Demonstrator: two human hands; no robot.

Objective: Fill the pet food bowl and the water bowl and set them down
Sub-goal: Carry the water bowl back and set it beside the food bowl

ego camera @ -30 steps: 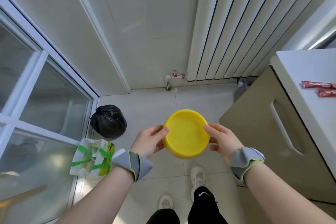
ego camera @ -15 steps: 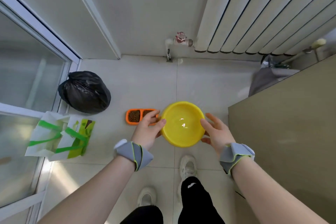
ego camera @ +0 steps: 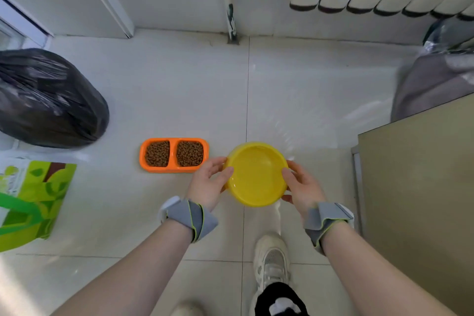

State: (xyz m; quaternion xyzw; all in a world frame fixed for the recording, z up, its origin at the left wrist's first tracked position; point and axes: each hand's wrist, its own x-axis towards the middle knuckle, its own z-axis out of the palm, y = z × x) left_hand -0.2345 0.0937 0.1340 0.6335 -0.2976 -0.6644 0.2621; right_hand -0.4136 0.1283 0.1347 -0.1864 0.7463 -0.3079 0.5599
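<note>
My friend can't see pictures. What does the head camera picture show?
Two hands, left hand and right hand, hold a yellow bowl by its sides above a pale tiled floor. Beside it on the floor sits an orange double dish full of brown kibble.

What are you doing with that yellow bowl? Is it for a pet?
A person holds a yellow bowl by its rim with both hands, the left hand on one side and the right hand on the other, above the tiled floor. It looks like the water bowl, though water is hard to make out. Beside it on the floor sits an orange double dish, both halves already full of brown kibble. The yellow bowl is not set down yet.
</note>
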